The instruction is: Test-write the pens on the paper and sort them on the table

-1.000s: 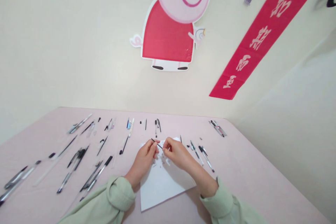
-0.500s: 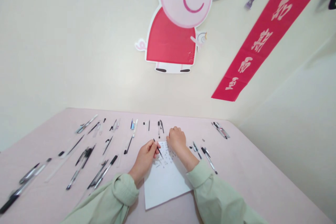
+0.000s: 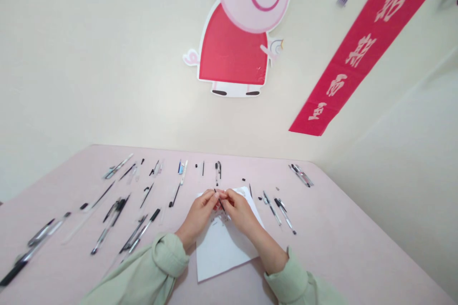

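We judge the step to be close fingertip work on a thin dark rod (image 3: pixel 220 201), held over the far part of the paper (image 3: pixel 222 255), well in from the surface (image 3: pixel 322 243)'s side edges. Our left hand (image 3: pixel 199 212) pinches it; our right hand (image 3: pixel 242 212) has its fingertips bunched beside it, gripping or not we cannot tell. The next move seems to call for steady, fine alignment. Half a second ago our right hand was away near the paper's far edge; now it is back, and a small black piece (image 3: pixel 244 179) shows beyond the far right corner
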Demonstrator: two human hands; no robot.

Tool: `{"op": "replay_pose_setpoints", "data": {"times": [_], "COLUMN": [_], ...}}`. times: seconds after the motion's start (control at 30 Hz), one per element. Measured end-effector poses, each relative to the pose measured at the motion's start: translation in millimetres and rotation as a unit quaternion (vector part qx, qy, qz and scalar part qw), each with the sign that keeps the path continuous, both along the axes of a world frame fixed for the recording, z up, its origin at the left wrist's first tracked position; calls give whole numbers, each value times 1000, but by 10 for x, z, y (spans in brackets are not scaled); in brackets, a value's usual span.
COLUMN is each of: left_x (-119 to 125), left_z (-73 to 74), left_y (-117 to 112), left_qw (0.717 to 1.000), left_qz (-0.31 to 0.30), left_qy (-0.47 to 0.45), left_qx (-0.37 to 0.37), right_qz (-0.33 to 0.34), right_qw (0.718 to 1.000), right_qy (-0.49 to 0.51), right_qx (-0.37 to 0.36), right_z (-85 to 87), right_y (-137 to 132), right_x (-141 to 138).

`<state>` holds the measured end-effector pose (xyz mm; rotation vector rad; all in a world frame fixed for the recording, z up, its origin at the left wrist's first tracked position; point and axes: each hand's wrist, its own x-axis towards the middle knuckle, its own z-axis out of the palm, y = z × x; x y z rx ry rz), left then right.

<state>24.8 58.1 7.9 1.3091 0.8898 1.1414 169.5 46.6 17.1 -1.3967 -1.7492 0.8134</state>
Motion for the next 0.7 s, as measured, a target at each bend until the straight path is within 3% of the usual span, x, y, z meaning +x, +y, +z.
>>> {"op": "replay_pose_setpoints", "data": {"times": [0.2, 0.37, 0.47, 0.6, 0.7], "left_x": [-14, 51, 60, 30, -1], "left_z": [-14, -6, -15, -42, -44], "left_y": [5, -42, -49, 6, 63], "left_qw": [998, 992, 991, 998, 965], "left_qz": [40, -48, -69, -6, 48], "left_qy": [43, 78, 76, -24, -176], "left_qx": [0, 82, 86, -63, -190], "right_qz": [-72, -45, -30, -73, -112], "right_qw": [992, 996, 997, 982, 967], "right_qy": [-38, -5, 63, 176, 226], "right_qx": [100, 74, 32, 2, 28], "right_z": [110, 231, 265, 386, 506], "right_y": [-37, -52, -25, 29, 42], "right_x": [6, -38, -7, 173, 323]}}
